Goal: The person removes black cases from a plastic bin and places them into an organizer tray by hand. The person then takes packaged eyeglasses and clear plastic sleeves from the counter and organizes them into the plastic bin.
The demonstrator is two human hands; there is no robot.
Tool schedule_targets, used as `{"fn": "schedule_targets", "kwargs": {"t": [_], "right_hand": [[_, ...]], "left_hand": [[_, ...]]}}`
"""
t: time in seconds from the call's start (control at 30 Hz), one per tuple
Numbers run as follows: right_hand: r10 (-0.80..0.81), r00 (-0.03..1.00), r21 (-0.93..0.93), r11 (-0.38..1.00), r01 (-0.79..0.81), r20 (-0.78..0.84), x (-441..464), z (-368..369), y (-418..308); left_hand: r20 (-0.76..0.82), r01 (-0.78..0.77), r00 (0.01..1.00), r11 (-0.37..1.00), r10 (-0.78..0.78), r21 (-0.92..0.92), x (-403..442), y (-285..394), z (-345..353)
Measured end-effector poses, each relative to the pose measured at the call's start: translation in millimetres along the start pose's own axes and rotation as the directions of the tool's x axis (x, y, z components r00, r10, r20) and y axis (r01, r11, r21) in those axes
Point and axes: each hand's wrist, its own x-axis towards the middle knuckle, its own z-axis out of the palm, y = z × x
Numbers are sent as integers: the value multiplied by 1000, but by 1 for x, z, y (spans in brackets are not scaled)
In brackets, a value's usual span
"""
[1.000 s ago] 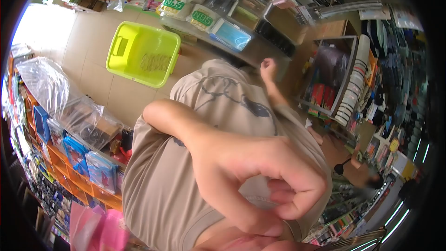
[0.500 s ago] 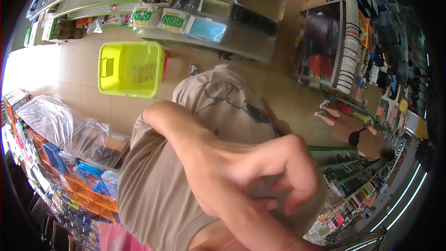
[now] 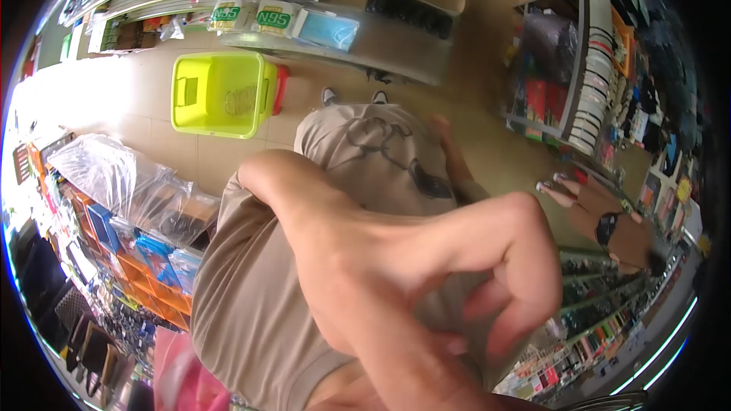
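Note:
My left hand is raised close to the lens, in front of my beige shirt. Some of its fingers are loosely bent and apart, while another part of the hand runs out of view at the bottom. Nothing shows between the visible fingers. A dark printed design marks the shirt front. Beyond my right side, low down, my right hand hangs small and blurred. Its fingers cannot be made out. Both of my shoes stand on the tiled floor.
A lime-green bin stands on the floor ahead left, with a red object behind it. N95 packs and a blue packet lie on a shelf edge. White rolls are stacked to the right. A person stands farther right, by shelves.
The view has shifted and tilted slightly. My left hand's bent fingers reach farther right. Both shoes and more of my right arm now show.

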Motion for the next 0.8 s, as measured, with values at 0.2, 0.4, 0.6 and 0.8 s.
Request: {"fn": "schedule_targets", "kwargs": {"t": [0.2,0.4,0.6,0.8], "right_hand": [[45,996,33,998,-47,71,28,-20,5],[90,987,62,993,-99,132,52,-34,7],[-103,962,-73,989,125,252,100,-53,35],[38,978,33,998,-46,206,130,-65,34]], "left_hand": [[431,-34,898,962,-89,270,49,-33,-42],[-130,361,908,589,-397,722,82,-61,-136],[-562,338,812,912,-159,231,20,-107,-318],[-753,242,649,968,-113,62,-23,-108,-357]]}}
